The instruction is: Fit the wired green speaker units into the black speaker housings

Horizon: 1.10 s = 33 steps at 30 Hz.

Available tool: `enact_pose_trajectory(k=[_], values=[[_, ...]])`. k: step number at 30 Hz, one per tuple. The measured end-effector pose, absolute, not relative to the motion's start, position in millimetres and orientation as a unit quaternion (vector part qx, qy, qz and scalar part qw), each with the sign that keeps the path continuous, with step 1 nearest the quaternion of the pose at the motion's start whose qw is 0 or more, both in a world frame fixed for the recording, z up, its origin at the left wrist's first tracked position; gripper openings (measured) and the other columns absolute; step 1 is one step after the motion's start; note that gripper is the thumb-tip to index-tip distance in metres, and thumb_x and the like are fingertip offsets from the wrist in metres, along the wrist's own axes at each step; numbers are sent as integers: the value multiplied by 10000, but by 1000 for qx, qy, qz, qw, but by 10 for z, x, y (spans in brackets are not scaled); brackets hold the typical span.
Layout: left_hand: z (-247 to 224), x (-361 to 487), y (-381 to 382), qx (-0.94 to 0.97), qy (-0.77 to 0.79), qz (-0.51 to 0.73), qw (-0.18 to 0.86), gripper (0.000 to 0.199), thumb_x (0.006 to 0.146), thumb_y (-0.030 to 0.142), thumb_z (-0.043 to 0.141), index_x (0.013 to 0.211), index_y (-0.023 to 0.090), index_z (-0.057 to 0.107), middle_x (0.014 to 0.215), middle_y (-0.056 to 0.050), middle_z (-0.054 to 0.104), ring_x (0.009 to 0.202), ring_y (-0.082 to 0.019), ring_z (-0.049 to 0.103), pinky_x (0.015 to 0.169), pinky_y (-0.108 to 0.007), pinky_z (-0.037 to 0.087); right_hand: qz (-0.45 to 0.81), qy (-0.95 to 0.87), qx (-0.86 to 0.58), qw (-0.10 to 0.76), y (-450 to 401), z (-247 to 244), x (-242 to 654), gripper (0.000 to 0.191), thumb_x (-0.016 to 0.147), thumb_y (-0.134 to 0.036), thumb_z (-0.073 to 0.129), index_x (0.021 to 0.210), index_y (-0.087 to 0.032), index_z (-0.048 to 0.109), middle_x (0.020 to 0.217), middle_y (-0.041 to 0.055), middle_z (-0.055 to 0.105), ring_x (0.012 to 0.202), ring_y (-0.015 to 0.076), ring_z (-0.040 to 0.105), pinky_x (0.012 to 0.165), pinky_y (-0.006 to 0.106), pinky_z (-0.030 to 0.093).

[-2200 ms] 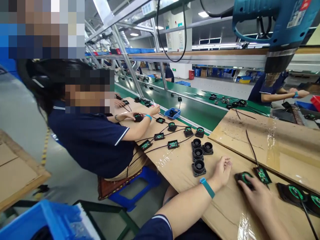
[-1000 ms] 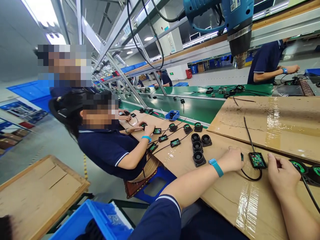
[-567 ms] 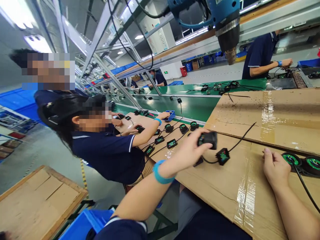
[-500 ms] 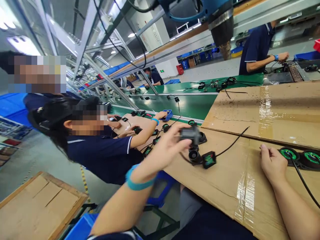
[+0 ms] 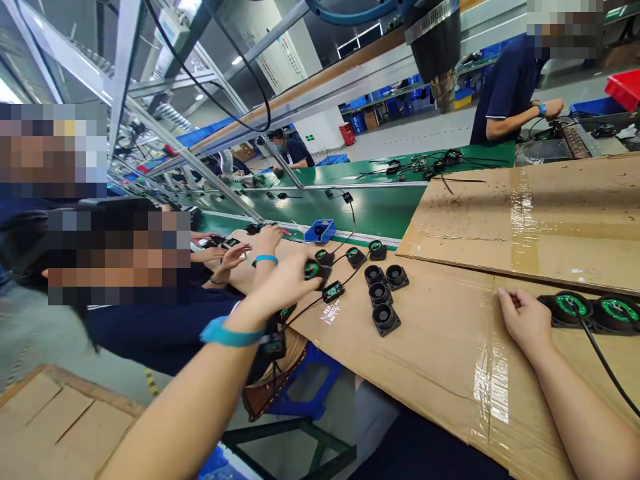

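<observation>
My left hand (image 5: 287, 283), with a teal wristband, reaches to the far left of the cardboard-topped bench (image 5: 435, 347). Its fingers close on a small black square housing with a green ring (image 5: 313, 270). Beside it lies a small black box with a green circuit board (image 5: 333, 291), a black cable running from both ends. Several black round-centred housings (image 5: 384, 317) are grouped to the right of that hand. My right hand (image 5: 525, 327) rests on the cardboard with curled fingers and nothing visible in them, next to a black double housing with green rings (image 5: 595, 310).
A co-worker's hand with a blue wristband (image 5: 267, 243) is close beyond my left hand. A blue bin (image 5: 320, 231) stands at the bench's far edge. Behind it runs a green conveyor (image 5: 375, 210). A power tool (image 5: 435, 47) hangs overhead; a raised cardboard sheet (image 5: 465, 220) lies right.
My left hand has moved left and down with the black housing, from above the grouped housings to the bench's left. My right hand stays put. The view has shifted slightly.
</observation>
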<state>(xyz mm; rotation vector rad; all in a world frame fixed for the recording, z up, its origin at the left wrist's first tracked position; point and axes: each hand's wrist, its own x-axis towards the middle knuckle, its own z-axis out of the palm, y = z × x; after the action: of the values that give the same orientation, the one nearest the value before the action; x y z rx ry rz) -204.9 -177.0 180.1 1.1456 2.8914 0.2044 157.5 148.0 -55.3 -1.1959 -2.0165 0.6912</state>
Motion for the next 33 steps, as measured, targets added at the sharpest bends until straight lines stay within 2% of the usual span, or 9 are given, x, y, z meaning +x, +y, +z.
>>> enact_pose_trajectory(k=[4,6,8,13,19,22,24,28,33], values=[[946,-2187,-1380,414,903,27,113,309,694,273,697,975,168,620,945,-74,684,926,-264,648,813,-324,503,267,-785,-456,324,1497,-596,1580,393,862,-562,546,831,-201,701,717,48,696,678,209,647,679,316,469],[694,-2254,-1291,410,904,33,117,262,692,270,715,915,173,619,886,-67,681,883,-255,651,774,-311,498,268,-788,-455,316,1498,-607,1579,377,870,-550,544,837,-208,699,724,41,702,683,208,651,675,312,465],[558,-2338,-1249,405,907,42,113,277,722,286,712,954,174,612,890,-61,685,881,-246,655,772,-305,499,270,-793,-449,310,1497,-613,1576,369,886,-543,537,841,-212,696,753,39,715,691,206,655,674,308,461],[435,-2566,-1173,396,913,52,89,406,781,242,675,1164,179,555,1081,-72,692,1017,-226,654,892,-287,488,266,-800,-442,308,1476,-604,1571,363,913,-530,520,849,-214,686,802,43,727,713,208,652,682,306,453],[410,-2718,-1078,359,931,16,57,505,760,214,668,1241,117,545,1185,-192,652,1143,-331,615,982,-378,473,284,-795,-436,311,1421,-537,1559,368,932,-518,493,844,-214,679,811,51,725,732,212,654,695,302,451],[477,-2695,-978,350,936,-5,38,550,779,314,678,1260,84,545,1194,-244,624,1154,-403,592,975,-458,470,282,-794,-438,313,1404,-511,1546,369,940,-512,476,832,-216,670,799,58,724,731,218,656,692,304,447],[541,-2632,-822,363,932,-3,7,610,842,426,627,1345,107,497,1265,-244,587,1227,-424,539,1013,-492,437,278,-795,-442,309,1401,-499,1542,368,938,-511,475,821,-219,666,789,59,724,726,221,656,688,306,446],[596,-2495,-332,445,895,28,-24,665,921,458,548,1509,204,367,1408,-189,518,1348,-362,451,1111,-444,345,278,-798,-438,306,1413,-506,1556,390,935,-536,481,824,-219,680,777,57,723,702,220,654,671,310,455],[449,-2545,70,430,902,34,-5,632,857,524,658,1404,236,529,1319,-146,618,1254,-315,552,1053,-379,392,290,-800,-435,295,1480,-583,1577,400,934,-579,498,836,-242,690,744,43,727,684,235,676,634,317,464]])
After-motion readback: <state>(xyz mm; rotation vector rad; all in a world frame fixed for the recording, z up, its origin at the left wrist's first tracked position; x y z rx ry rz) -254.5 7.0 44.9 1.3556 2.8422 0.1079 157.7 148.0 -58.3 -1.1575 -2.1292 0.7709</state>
